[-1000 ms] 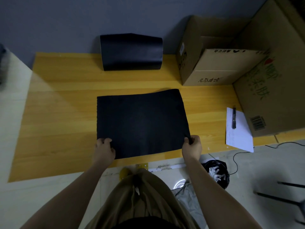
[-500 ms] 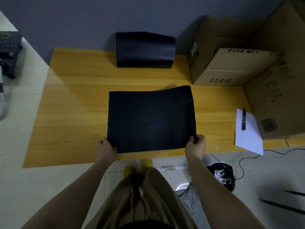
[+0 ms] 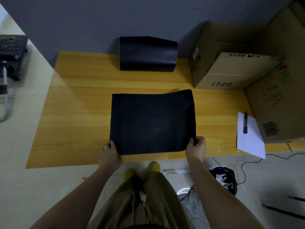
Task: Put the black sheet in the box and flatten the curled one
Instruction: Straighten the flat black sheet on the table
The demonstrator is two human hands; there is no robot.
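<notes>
A flat black sheet [image 3: 152, 123] lies in the middle of the yellow wooden table [image 3: 74, 113], its far right corner slightly lifted. My left hand [image 3: 109, 153] pinches its near left corner. My right hand [image 3: 196, 148] pinches its near right corner. A second black sheet, the curled one [image 3: 147, 53], stands arched at the table's far edge against the grey wall. An open cardboard box [image 3: 231, 70] lies on its side at the far right of the table, its opening facing up and right.
A larger cardboard box [image 3: 277, 96] fills the right side. A white paper [image 3: 250, 139] with a black pen [image 3: 245, 122] overhangs the table's near right edge. On the floor lie a black bag [image 3: 223, 179] and a cable [image 3: 250, 162]; dark equipment [image 3: 11, 53] stands at the left.
The view has shifted, so the table sits further right and lower. Both hands keep their hold on the sheet's near corners; the sheet's near edge appears drawn slightly toward me.
</notes>
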